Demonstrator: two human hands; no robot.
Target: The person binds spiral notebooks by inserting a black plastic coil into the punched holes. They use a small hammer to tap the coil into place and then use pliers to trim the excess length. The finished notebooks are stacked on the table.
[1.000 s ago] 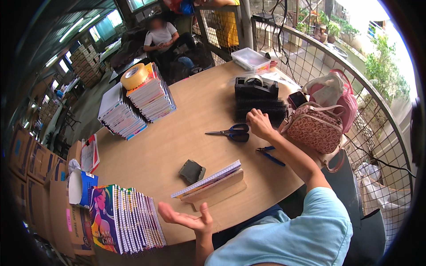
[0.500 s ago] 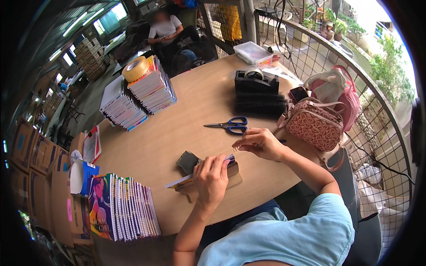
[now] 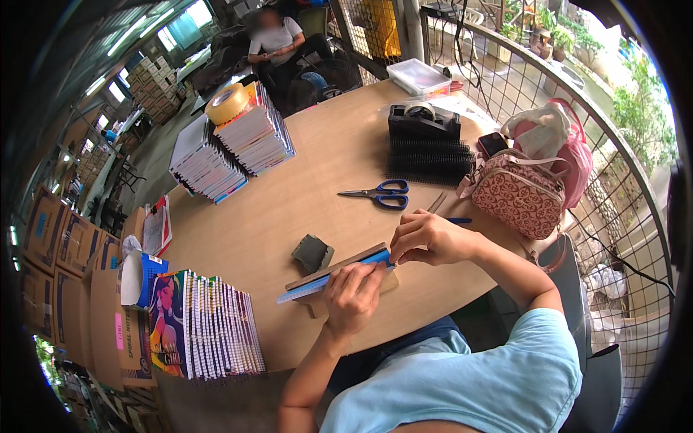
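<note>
A thin blue notebook (image 3: pixel 315 286) with a row of punched holes along its edge stands in a wooden holder (image 3: pixel 339 265) on the table. My left hand (image 3: pixel 354 294) is closed over the notebook, fingers pressing on its upper edge. At the notebook's right end, my right hand (image 3: pixel 431 240) is pinched, fingertips touching the corner; what lies between them is too small to make out. A dark grey block (image 3: pixel 312 254) rests just beyond the holder. Blue-handled scissors (image 3: pixel 382 193) lie farther off, with a blue pen (image 3: pixel 459 220) beside my right hand.
Black wire binding combs (image 3: pixel 429 162) lie before a tape dispenser (image 3: pixel 424 123). A patterned pink bag (image 3: pixel 516 193) sits at right. Spiral notebooks (image 3: pixel 224 328) stand at left; book stacks (image 3: pixel 256 137) carry a tape roll (image 3: pixel 227 103). A seated person (image 3: pixel 278 47) is beyond the table.
My right hand has come down from above the notebook's right end to touch its corner. My left hand has shifted slightly right, and the notebook's blue side now shows.
</note>
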